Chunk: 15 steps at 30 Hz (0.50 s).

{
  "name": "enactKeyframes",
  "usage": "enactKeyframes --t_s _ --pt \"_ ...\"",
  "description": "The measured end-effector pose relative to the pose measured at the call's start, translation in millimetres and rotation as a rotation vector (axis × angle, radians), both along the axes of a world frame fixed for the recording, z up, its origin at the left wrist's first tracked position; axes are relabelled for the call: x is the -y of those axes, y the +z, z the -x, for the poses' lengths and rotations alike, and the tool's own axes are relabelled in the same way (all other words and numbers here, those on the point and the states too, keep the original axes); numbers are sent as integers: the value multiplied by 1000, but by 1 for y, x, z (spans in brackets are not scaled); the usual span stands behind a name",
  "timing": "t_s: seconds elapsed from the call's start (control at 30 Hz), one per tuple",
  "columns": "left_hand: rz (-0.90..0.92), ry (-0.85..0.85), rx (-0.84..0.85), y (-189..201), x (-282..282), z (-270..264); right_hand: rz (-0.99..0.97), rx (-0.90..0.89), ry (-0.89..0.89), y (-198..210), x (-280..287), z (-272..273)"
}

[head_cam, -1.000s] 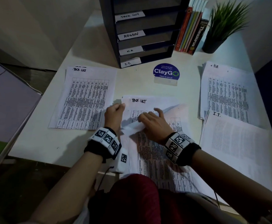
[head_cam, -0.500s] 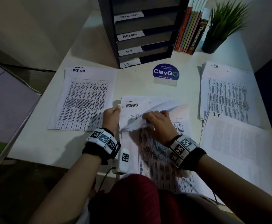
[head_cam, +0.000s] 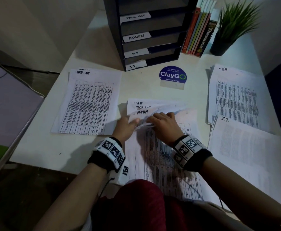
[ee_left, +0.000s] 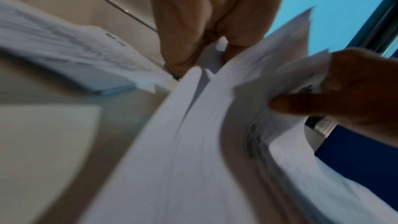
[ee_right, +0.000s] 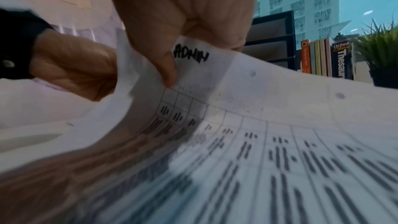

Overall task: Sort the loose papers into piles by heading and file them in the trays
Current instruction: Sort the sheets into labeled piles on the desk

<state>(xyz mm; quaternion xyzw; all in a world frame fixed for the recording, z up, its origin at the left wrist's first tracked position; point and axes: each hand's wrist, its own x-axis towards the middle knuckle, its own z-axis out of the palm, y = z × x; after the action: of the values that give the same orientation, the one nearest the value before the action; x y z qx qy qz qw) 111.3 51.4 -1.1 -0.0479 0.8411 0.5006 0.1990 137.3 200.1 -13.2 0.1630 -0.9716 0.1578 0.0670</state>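
The loose paper stack [head_cam: 159,157] lies in front of me, its top edges fanned so the headings H.R., TACK LIST and ADMIN show. My left hand [head_cam: 133,122] grips the stack's upper left edge [ee_left: 189,101]. My right hand [head_cam: 153,121] pinches the top of the ADMIN sheet [ee_right: 217,81] between thumb and fingers, and the sheet is curled up off the stack. Sorted piles lie around: TACK LIST [head_cam: 88,104] at left, H.R. [head_cam: 233,97] at right, I.T. [head_cam: 243,147] below it. The black tray rack [head_cam: 114,35] stands at the back with four labelled trays.
A blue ClayGo sticker [head_cam: 172,75] lies on the white desk [head_cam: 36,152] before the rack. Upright books [head_cam: 199,29] and a potted plant [head_cam: 228,30] stand at the back right. The desk's left edge drops off beside a purple surface [head_cam: 6,105].
The sheets under my hands have slid toward me. First only TACK LIST showed on top, then ADMIN, and now three headings are fanned out. Both hands have shifted slightly nearer.
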Motion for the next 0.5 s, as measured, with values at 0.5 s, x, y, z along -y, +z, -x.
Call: enactKeyframes --t_s 0.5 --pt "-163 45 -387 94 5 42 -6 126 -68 75 -15 8"
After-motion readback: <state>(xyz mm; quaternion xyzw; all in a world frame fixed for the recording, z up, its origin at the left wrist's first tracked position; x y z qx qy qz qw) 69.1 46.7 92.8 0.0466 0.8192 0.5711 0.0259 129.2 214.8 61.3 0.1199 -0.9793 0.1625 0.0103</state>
